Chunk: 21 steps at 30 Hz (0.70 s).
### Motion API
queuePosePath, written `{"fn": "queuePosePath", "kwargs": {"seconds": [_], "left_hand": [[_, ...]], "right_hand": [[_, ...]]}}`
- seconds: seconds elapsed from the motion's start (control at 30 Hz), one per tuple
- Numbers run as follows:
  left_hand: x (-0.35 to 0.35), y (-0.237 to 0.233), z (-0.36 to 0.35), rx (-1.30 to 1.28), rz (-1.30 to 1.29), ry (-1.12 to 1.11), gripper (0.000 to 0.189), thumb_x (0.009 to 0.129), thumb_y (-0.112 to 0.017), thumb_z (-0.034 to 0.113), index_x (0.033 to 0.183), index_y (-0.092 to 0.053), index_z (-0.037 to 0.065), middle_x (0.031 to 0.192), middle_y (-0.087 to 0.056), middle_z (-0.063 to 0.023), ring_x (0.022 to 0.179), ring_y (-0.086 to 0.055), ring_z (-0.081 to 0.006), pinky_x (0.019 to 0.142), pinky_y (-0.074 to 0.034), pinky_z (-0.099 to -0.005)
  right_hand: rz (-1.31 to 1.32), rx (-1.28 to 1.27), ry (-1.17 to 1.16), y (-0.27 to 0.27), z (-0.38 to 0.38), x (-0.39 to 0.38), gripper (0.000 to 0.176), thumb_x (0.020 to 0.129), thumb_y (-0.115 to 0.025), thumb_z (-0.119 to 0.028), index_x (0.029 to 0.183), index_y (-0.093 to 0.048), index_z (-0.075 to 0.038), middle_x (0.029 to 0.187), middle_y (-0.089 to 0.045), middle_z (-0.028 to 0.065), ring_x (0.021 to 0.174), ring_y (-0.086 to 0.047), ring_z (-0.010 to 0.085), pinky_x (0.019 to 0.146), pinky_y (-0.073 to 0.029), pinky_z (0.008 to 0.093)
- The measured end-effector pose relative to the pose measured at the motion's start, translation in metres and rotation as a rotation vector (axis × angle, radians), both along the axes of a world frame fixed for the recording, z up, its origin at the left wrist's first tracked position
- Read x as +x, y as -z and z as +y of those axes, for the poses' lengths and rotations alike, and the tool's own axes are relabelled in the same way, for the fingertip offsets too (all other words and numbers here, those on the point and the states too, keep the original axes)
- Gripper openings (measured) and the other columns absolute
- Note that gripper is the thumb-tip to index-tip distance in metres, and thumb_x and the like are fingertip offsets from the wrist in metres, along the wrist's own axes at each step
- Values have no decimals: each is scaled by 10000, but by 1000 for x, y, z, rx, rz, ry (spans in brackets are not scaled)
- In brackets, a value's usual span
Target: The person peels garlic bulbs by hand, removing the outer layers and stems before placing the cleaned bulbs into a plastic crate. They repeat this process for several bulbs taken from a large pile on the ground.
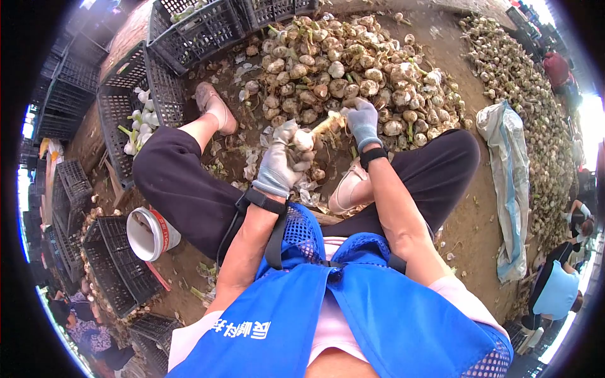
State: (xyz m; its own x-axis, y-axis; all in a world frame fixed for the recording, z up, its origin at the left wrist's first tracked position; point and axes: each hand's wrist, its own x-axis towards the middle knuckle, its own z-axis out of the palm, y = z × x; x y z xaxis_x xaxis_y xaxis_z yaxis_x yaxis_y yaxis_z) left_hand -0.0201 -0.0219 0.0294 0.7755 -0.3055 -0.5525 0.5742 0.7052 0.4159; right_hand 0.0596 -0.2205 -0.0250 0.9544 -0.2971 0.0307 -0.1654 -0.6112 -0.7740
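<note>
Head camera shows our left hand (280,165) closed around a garlic bulb (304,140) between our knees, while our right hand (362,121) grips its stalk (329,123). Gloves dull the grip, so we judge the bulb may slip into the pile (353,69) at 12 o'clock. At 10 o'clock a black crate (113,101) holds white bulbs (142,123) (cleaned, seemingly); the bucket (148,234) at 8 o'clock looks empty.

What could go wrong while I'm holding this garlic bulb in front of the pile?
The stalk, gripped by the right hand, might snap suddenly, so the garlic bulb could slip from the left hand into the husks. The heaped garlic pile sits close to the shoe; loose bulbs could roll underfoot.
</note>
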Motion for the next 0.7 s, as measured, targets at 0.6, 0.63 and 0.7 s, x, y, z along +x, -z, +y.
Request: {"fn": "queuePosePath", "kwargs": {"seconds": [0.6, 0.63, 0.7], "left_hand": [[0, -13, -2, 674, -614, -89, 247, 894, -436, 154, 1056, -570, 24, 815, -595, -19, 658, -539, -66, 502, -433, -196], [-1, -15, -1, 677, -609, -90, 247, 894, -436, 154, 1056, -570, 24, 815, -595, -19, 658, -539, -66, 502, -433, -196], [-2, -28, -1, 394, -334, -55, 275, 901, -405, 189, 1053, -567, 27, 822, -602, -37, 664, -549, -95, 486, -417, -207]], "right_hand": [[247, 1176, -144, -87, 41, -67, 116, 803, -602, -45, 907, -637, -8, 797, -624, 16, 672, -589, 88, 562, -487, 216], [249, 1141, -155, -91, 37, -68, 95, 809, -588, -39, 877, -637, 6, 762, -627, 21, 659, -592, 96, 554, -484, 215], [291, 1219, -183, -69, 29, -62, 104, 809, -581, -39, 885, -634, 9, 785, -631, 32, 671, -598, 106, 565, -493, 228]]}}
